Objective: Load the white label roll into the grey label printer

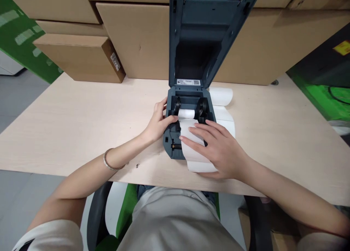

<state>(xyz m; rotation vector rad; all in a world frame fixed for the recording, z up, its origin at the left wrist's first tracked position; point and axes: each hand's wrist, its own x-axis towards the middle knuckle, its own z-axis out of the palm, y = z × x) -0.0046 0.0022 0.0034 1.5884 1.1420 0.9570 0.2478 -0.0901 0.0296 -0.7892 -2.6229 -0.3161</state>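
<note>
A packing office: stacked cardboard boxes (136,35), label printer (191,97), desk (68,119)

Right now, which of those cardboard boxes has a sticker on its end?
The small cardboard box at the left, resting on the table. Its end carries a white label; the larger boxes behind show none.
</note>
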